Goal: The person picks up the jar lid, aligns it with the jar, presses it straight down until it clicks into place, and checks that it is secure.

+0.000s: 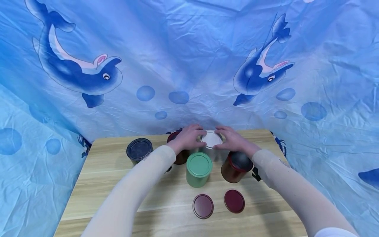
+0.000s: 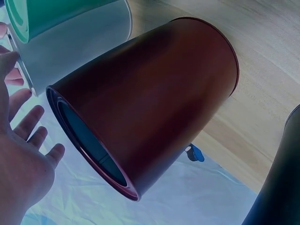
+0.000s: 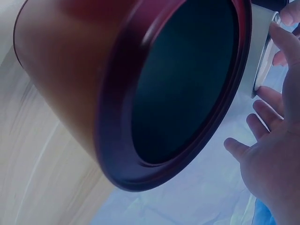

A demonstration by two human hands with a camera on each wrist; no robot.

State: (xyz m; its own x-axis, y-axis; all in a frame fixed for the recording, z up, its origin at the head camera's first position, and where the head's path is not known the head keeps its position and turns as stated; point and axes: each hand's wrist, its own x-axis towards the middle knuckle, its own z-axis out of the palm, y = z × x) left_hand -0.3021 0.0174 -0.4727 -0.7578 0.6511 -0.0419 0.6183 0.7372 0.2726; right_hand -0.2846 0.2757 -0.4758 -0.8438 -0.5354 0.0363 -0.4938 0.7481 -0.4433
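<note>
The fingertips of my left hand (image 1: 189, 136) and right hand (image 1: 232, 140) hold opposite sides of a round white lid (image 1: 211, 139). It sits at the top of a pale can (image 2: 79, 44) at the back of the table. Thumbs are at the near edge and fingers at the far edge; in the wrist views the remaining fingers spread loosely. Beside my left hand stands an open dark red can (image 2: 150, 103), partly covered by that hand in the head view. Another open dark red can (image 3: 70, 75) stands below my right wrist. A green can (image 1: 199, 168) with its lid on stands in front.
Two dark red lids (image 1: 203, 206) lie flat on the wooden table (image 1: 165, 214) near the front. At the left stands a black can (image 1: 139, 149), partly behind my left forearm. A blue dolphin-print cloth (image 1: 201, 65) hangs at the table's back and sides.
</note>
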